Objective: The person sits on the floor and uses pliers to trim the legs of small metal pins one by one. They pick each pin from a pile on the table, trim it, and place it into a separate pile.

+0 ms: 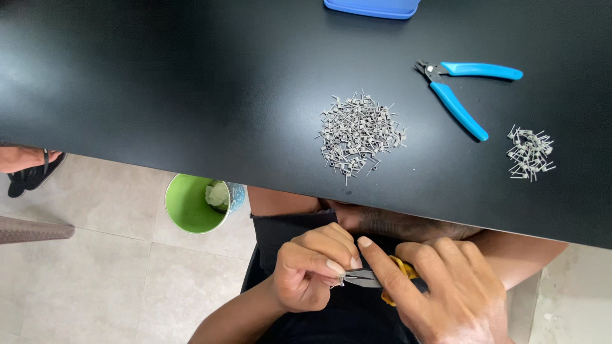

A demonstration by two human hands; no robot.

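Both hands are seen lowest in the head view, held below the near edge of the surface (191, 76), over the lap. L hand (312, 271) is curled, its grip closed w/ fingertips pinched together at the tip of the pliers (366, 278); a tiny wire piece seems to be pinched there, but it is too small to be told for sure. R hand (456, 290) is wrapped around the yellow handles of the pliers, grip closed on them, w/ the index finger laid straight along the metal nose toward the L hand. The pliers are thus held between both hands, off the surface, approx. level.

Up on the black surface, a big pile of small wire coils (358, 135) is spread near the middle. A smaller pile of coils (529, 153) is lying at far R, well apart from the big one. Between the two piles, blue-handled cutters (464, 92) are lying flat, handles spread open, nose pointing L. A blue tray (373, 7) is cut off by the top edge.

On the tiled floor beside the person's L leg, a green cup (188, 205) is seen w/ a crumpled wad inside. At far L, another person's foot in a black sandal (29, 167) is partly visible.
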